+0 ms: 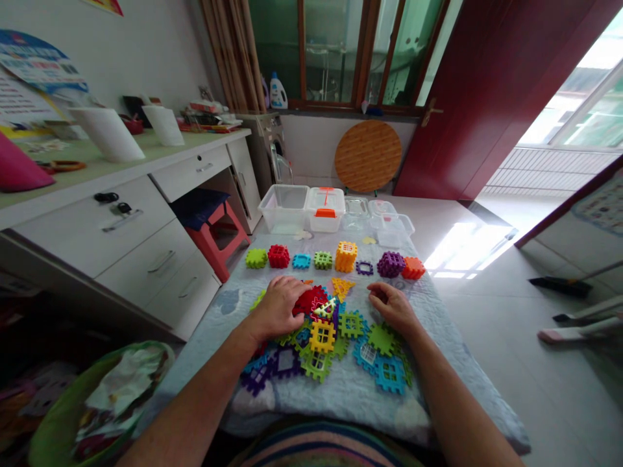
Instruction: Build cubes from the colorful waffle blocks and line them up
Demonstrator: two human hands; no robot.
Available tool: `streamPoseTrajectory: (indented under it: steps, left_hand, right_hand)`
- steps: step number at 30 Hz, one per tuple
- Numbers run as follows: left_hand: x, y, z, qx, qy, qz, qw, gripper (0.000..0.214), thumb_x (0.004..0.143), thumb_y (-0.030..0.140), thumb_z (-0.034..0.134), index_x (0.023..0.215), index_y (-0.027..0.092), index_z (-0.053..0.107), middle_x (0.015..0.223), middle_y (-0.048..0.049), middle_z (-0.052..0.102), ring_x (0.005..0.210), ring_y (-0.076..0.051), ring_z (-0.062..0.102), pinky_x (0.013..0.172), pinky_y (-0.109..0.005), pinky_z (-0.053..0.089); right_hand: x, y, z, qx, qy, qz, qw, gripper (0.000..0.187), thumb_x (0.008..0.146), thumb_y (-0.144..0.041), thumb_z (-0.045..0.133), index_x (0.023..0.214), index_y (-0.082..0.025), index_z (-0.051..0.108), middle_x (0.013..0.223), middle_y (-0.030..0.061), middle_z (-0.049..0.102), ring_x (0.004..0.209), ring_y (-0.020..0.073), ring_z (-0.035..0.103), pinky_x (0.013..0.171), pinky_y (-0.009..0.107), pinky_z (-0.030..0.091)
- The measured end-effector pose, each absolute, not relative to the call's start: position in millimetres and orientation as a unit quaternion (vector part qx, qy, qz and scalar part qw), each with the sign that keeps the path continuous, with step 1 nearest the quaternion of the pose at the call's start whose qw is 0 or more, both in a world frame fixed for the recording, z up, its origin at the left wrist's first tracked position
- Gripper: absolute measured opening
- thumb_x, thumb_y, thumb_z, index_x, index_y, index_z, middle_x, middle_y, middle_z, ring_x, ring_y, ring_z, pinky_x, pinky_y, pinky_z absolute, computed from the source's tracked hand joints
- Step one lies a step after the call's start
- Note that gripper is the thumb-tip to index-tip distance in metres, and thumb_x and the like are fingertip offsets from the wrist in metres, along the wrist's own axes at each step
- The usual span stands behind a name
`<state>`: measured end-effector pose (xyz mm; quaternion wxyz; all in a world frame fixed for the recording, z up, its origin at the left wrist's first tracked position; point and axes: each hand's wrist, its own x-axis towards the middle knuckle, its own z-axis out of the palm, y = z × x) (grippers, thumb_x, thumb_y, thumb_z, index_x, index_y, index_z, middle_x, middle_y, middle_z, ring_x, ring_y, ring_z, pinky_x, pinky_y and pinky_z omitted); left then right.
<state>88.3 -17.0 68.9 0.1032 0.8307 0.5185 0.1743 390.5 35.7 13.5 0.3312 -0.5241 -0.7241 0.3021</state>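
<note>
Built blocks stand in a row on the far side; a heap of loose tiles remains near.
Judging by the heap, much is left undone. The tiles are flat, notched, many-coloured squares and triangles on a pale blanket. The left hand lies spread, palm down, on a red tile. The right hand rests curled at the heap's right edge, possibly pinching something; I cannot tell.

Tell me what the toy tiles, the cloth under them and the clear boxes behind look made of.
Tiles: hard plastic most likely, glossy, in bright solid colours with crisp moulded teeth.
Cloth: soft textile, perhaps fleece or quilting; matte, fuzzy, draping over the edge.
Boxes: clear plastic, probably; see-through walls, slightly cloudy, some lidded.
</note>
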Motion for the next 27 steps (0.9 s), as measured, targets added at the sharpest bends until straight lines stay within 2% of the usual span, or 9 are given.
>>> streamPoseTrajectory:
  steps: [3, 6, 9, 12, 15, 18, 22, 25, 27]
  left_hand:
    - [85, -16, 77, 0.817, 0.514, 0.228, 0.128, 0.049, 0.066, 0.02, 0.063, 0.115, 0.021, 0.062, 0.113, -0.0082, 0.065, 0.109, -0.027, 0.055, 0.102, -0.044, 0.038]
    - [80, -14, 84, 0.776, 0.518, 0.3, 0.197, 0.044, 0.07, 0.023, 0.063, 0.114, 0.021, 0.062, 0.116, -0.007, 0.064, 0.109, -0.024, 0.057, 0.101, -0.041, 0.042]
    - [75, -12, 88, 0.674, 0.508, 0.407, 0.348, 0.044, 0.075, 0.029, 0.063, 0.117, 0.02, 0.059, 0.116, -0.008, 0.065, 0.106, -0.023, 0.061, 0.098, -0.041, 0.047]
    - [71, -11, 88, 0.501, 0.465, 0.508, 0.523, 0.041, 0.081, 0.035, 0.053, 0.117, 0.016, 0.056, 0.111, -0.0105, 0.067, 0.102, -0.025, 0.066, 0.087, -0.042, 0.054]
    - [65, -14, 88, 0.388, 0.461, 0.527, 0.599, 0.035, 0.083, 0.035, 0.048, 0.112, 0.015, 0.056, 0.107, -0.0112, 0.068, 0.095, -0.025, 0.068, 0.079, -0.04, 0.056]
    - [57, -19, 85, 0.399, 0.509, 0.498, 0.578, 0.027, 0.082, 0.031, 0.055, 0.105, 0.018, 0.055, 0.096, -0.0054, 0.067, 0.087, -0.02, 0.069, 0.075, -0.035, 0.056]
    - [43, -26, 83, 0.585, 0.578, 0.362, 0.438, 0.016, 0.082, 0.031, 0.052, 0.093, 0.02, 0.056, 0.079, 0.0002, 0.062, 0.075, -0.017, 0.062, 0.073, -0.031, 0.052]
    - [36, -28, 87, 0.726, 0.578, 0.215, 0.303, 0.017, 0.081, 0.024, 0.045, 0.085, 0.02, 0.061, 0.082, -0.0019, 0.061, 0.078, -0.019, 0.058, 0.078, -0.032, 0.048]
    - [35, -27, 91, 0.767, 0.569, 0.156, 0.253, 0.024, 0.08, 0.019, 0.041, 0.086, 0.02, 0.064, 0.087, -0.0039, 0.06, 0.085, -0.02, 0.058, 0.083, -0.033, 0.046]
  right_hand:
    - [391, 36, 13, -0.526, -0.725, 0.301, 0.327, 0.028, 0.077, -0.034, 0.054, 0.096, -0.017, 0.066, 0.074, 0.0023, 0.065, 0.066, 0.0161, 0.06, 0.063, 0.028, 0.049]
    - [392, 36, 13, -0.527, -0.728, 0.298, 0.32, 0.029, 0.077, -0.034, 0.055, 0.097, -0.016, 0.066, 0.074, 0.0022, 0.065, 0.065, 0.0159, 0.059, 0.062, 0.028, 0.048]
    - [392, 36, 14, -0.524, -0.73, 0.3, 0.32, 0.029, 0.077, -0.034, 0.054, 0.097, -0.016, 0.066, 0.074, 0.0024, 0.064, 0.065, 0.0159, 0.059, 0.063, 0.028, 0.048]
    - [392, 35, 14, -0.521, -0.73, 0.302, 0.323, 0.029, 0.077, -0.034, 0.054, 0.097, -0.015, 0.065, 0.073, 0.0025, 0.064, 0.066, 0.016, 0.059, 0.063, 0.028, 0.048]
    - [391, 35, 15, -0.523, -0.73, 0.299, 0.322, 0.029, 0.077, -0.033, 0.054, 0.097, -0.015, 0.065, 0.073, 0.0024, 0.064, 0.065, 0.0159, 0.058, 0.063, 0.029, 0.048]
    - [391, 35, 16, -0.522, -0.73, 0.299, 0.322, 0.03, 0.077, -0.034, 0.054, 0.097, -0.015, 0.065, 0.072, 0.0021, 0.063, 0.064, 0.0156, 0.058, 0.062, 0.028, 0.047]
    - [391, 35, 15, -0.523, -0.73, 0.3, 0.322, 0.031, 0.077, -0.034, 0.054, 0.098, -0.015, 0.065, 0.073, 0.0027, 0.064, 0.064, 0.0156, 0.058, 0.062, 0.028, 0.048]
    - [391, 36, 13, -0.521, -0.728, 0.303, 0.327, 0.031, 0.077, -0.034, 0.054, 0.098, -0.015, 0.065, 0.074, 0.0029, 0.064, 0.064, 0.0157, 0.058, 0.062, 0.028, 0.048]
    - [391, 36, 11, -0.521, -0.725, 0.306, 0.33, 0.031, 0.077, -0.035, 0.055, 0.098, -0.015, 0.065, 0.074, 0.0029, 0.064, 0.065, 0.0158, 0.058, 0.063, 0.028, 0.048]
